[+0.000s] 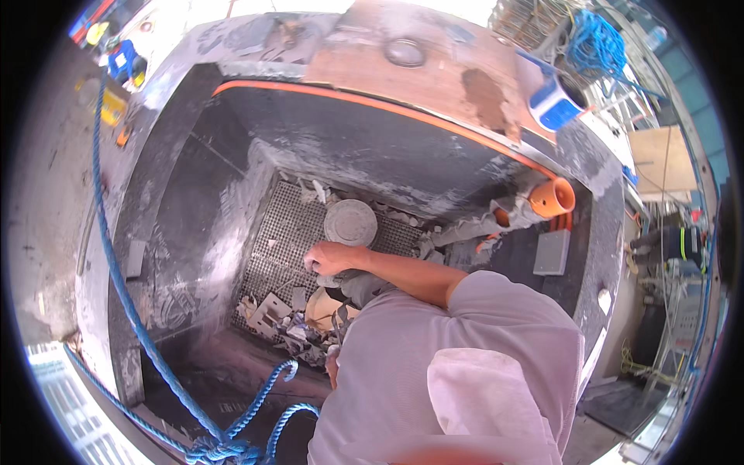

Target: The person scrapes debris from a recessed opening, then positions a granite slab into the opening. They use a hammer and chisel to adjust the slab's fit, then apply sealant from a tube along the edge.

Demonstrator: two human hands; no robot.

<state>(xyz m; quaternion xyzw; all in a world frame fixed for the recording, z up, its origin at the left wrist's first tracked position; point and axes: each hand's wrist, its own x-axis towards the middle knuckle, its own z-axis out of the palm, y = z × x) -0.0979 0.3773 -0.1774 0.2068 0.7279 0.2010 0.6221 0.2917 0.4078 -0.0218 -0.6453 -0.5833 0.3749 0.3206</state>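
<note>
My right arm crosses the pit from the right, and my right hand (338,257) is closed with its fingers curled down. What the fingers hold, if anything, is hidden. Just beyond it sits a round, dusty grey disc-shaped object (350,222) on the dark gridded floor (275,232). Only a bit of my left hand (332,366) shows past my grey shirt; its fingers are hidden. Close to that hand lie broken pieces (298,329), a pale plate with holes (271,313) and a tan rounded object (319,310).
Dark walls surround the pit. An orange pipe (552,198) and a grey box (550,253) are at the right. Knotted blue rope (221,449) hangs at the left. Plywood (364,50) and a white-and-blue bucket (556,108) stand beyond. A person in blue (124,62) is far left.
</note>
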